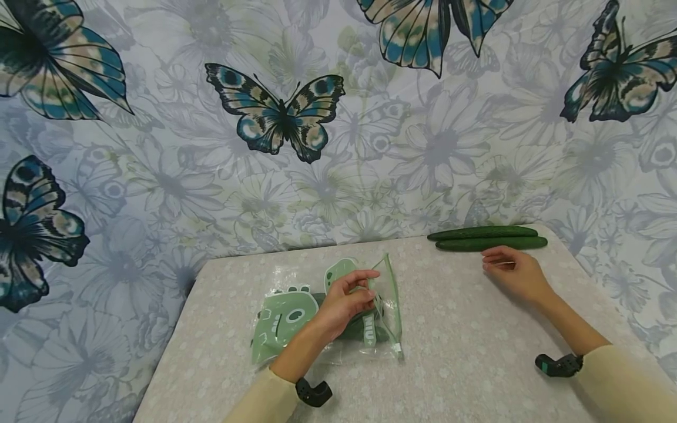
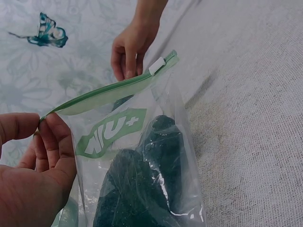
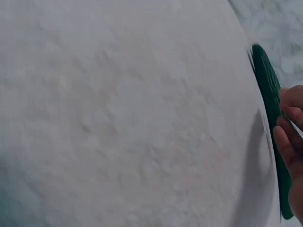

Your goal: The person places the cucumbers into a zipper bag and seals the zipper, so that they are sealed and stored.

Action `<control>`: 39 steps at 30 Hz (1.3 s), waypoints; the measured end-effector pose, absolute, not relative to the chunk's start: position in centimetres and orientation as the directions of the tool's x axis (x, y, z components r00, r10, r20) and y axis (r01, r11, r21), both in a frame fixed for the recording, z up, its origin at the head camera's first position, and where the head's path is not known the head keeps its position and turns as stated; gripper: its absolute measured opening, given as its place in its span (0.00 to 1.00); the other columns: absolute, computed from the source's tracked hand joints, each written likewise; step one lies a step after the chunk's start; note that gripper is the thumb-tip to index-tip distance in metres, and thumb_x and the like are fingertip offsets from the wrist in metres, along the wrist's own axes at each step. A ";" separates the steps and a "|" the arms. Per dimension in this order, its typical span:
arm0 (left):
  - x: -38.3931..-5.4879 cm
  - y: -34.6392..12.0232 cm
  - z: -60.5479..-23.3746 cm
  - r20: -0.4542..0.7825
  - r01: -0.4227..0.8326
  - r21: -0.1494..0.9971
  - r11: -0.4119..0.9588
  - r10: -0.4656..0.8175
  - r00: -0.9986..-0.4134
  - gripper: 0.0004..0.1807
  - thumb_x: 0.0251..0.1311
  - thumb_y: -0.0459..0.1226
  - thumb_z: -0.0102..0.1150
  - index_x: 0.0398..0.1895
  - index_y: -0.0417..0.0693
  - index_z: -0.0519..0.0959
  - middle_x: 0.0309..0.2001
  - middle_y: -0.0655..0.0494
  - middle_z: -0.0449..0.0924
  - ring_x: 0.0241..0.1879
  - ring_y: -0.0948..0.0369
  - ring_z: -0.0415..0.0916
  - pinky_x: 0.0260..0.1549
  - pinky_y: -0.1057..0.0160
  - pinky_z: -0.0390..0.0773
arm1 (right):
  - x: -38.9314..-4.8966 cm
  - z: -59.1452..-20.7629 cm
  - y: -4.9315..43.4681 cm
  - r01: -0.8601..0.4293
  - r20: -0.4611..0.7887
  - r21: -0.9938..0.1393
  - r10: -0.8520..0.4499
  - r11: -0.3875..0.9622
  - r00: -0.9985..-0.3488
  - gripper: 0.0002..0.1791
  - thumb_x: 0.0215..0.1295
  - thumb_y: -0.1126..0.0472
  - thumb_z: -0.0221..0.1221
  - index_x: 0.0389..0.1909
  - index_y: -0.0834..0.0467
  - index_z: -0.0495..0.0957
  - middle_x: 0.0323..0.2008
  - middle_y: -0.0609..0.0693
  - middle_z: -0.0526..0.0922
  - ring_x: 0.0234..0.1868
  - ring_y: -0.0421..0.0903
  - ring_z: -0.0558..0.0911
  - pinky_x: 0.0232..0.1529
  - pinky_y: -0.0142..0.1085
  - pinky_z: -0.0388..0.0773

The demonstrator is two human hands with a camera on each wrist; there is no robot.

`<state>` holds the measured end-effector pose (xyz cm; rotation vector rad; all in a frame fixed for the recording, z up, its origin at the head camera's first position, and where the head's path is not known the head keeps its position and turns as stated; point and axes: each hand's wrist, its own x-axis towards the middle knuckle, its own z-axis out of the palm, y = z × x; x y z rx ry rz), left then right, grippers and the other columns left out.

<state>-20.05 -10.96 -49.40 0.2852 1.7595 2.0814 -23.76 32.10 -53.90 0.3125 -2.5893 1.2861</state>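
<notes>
My left hand point(image 1: 344, 302) pinches the top corner of a clear zip bag point(image 1: 391, 294) with a green printed face. The bag's green zip strip point(image 2: 94, 97) carries a white slider point(image 2: 156, 65); dark green, long rounded things point(image 2: 163, 156) show through the plastic. Two cucumbers lie side by side at the table's back right, the rear cucumber point(image 1: 481, 232) and the front cucumber point(image 1: 492, 243). My right hand point(image 1: 520, 279) is beside them, fingers loosely bent, fingertips right at the front one. In the right wrist view those fingers point(image 3: 286, 142) overlap a cucumber point(image 3: 267, 85).
A table with a pale patterned cloth point(image 1: 455, 352) stands against a wall covering point(image 1: 370, 194) printed with flowers and butterflies. The cucumbers lie close to the table's back edge. A black wrist device point(image 1: 559, 365) sits at the right sleeve, another point(image 1: 314, 393) at the left.
</notes>
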 end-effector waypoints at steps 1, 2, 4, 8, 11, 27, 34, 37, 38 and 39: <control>-20.0 -11.0 -49.4 -0.102 -0.172 0.977 -0.129 0.424 -0.900 0.28 0.71 0.28 0.61 0.74 0.35 0.73 0.45 0.59 0.67 0.37 0.64 0.77 0.46 0.67 0.86 | -23.9 -53.9 32.6 -0.281 0.312 -0.736 -0.061 0.616 -0.948 0.17 0.74 0.60 0.68 0.59 0.62 0.84 0.52 0.64 0.89 0.45 0.25 0.83 0.45 0.13 0.76; -20.0 -11.0 -49.4 -0.108 -0.178 0.975 -0.131 0.421 -0.901 0.28 0.71 0.28 0.61 0.74 0.36 0.74 0.45 0.59 0.67 0.37 0.64 0.78 0.45 0.67 0.86 | -24.0 -53.9 33.1 -0.269 0.322 -0.718 -0.036 0.642 -0.946 0.17 0.75 0.59 0.68 0.60 0.61 0.84 0.53 0.64 0.88 0.46 0.30 0.84 0.45 0.14 0.75; -20.0 -11.1 -49.4 -0.111 -0.182 0.974 -0.134 0.420 -0.901 0.27 0.71 0.28 0.61 0.74 0.37 0.74 0.45 0.59 0.67 0.37 0.64 0.78 0.45 0.67 0.86 | -24.3 -53.9 33.9 -0.252 0.349 -0.678 0.001 0.691 -0.937 0.18 0.74 0.59 0.68 0.60 0.61 0.84 0.56 0.65 0.86 0.51 0.44 0.85 0.48 0.22 0.79; -20.1 -11.1 -49.3 -0.104 -0.178 0.974 -0.138 0.424 -0.900 0.27 0.71 0.28 0.61 0.74 0.37 0.74 0.45 0.60 0.67 0.37 0.65 0.77 0.45 0.66 0.86 | -25.0 -53.9 35.4 -0.261 0.398 -0.601 0.000 0.755 -0.918 0.18 0.72 0.62 0.68 0.60 0.63 0.83 0.59 0.69 0.81 0.58 0.69 0.77 0.58 0.56 0.75; -20.2 -11.1 -49.2 -0.097 -0.172 0.975 -0.139 0.430 -0.898 0.27 0.72 0.28 0.60 0.73 0.37 0.74 0.45 0.60 0.67 0.37 0.64 0.77 0.45 0.67 0.86 | -25.6 -54.0 36.7 -0.264 0.410 -0.565 -0.012 0.782 -0.912 0.19 0.69 0.66 0.69 0.58 0.65 0.83 0.60 0.73 0.79 0.61 0.76 0.71 0.60 0.70 0.66; -20.0 -11.2 -49.0 -0.085 -0.160 0.978 -0.134 0.443 -0.892 0.28 0.72 0.29 0.61 0.74 0.35 0.73 0.45 0.59 0.67 0.37 0.64 0.78 0.46 0.65 0.86 | -26.8 -54.3 40.9 -0.247 0.431 -0.254 -0.120 0.935 -0.894 0.21 0.63 0.68 0.68 0.58 0.66 0.81 0.56 0.72 0.78 0.58 0.76 0.71 0.53 0.73 0.69; -19.9 -11.2 -49.1 -0.089 -0.163 0.978 -0.130 0.447 -0.890 0.28 0.72 0.29 0.60 0.74 0.35 0.72 0.45 0.60 0.66 0.37 0.64 0.77 0.46 0.66 0.86 | -26.8 -54.5 40.8 -0.231 0.393 -0.242 -0.122 0.942 -0.911 0.20 0.69 0.69 0.66 0.60 0.65 0.79 0.57 0.73 0.75 0.58 0.77 0.69 0.54 0.73 0.68; -19.9 -11.3 -49.1 -0.091 -0.164 0.978 -0.128 0.445 -0.891 0.27 0.72 0.29 0.60 0.74 0.36 0.73 0.44 0.60 0.66 0.37 0.64 0.77 0.46 0.66 0.86 | -26.7 -54.6 40.9 -0.257 0.410 -0.237 -0.143 0.937 -0.901 0.19 0.69 0.69 0.66 0.60 0.66 0.78 0.57 0.74 0.76 0.59 0.77 0.70 0.56 0.73 0.68; -19.8 -11.3 -49.1 -0.089 -0.162 0.979 -0.127 0.446 -0.891 0.28 0.72 0.29 0.60 0.74 0.36 0.73 0.44 0.60 0.66 0.37 0.64 0.77 0.46 0.66 0.86 | -26.7 -54.7 40.9 -0.267 0.417 -0.239 -0.150 0.933 -0.897 0.19 0.70 0.70 0.66 0.60 0.66 0.78 0.57 0.74 0.77 0.59 0.76 0.71 0.56 0.73 0.69; -19.8 -11.3 -49.1 -0.088 -0.160 0.979 -0.127 0.446 -0.891 0.28 0.72 0.29 0.60 0.74 0.36 0.73 0.44 0.60 0.66 0.37 0.64 0.77 0.46 0.66 0.86 | -26.6 -54.8 40.8 -0.280 0.426 -0.244 -0.157 0.929 -0.891 0.19 0.70 0.70 0.66 0.60 0.66 0.78 0.57 0.74 0.78 0.59 0.77 0.72 0.57 0.72 0.69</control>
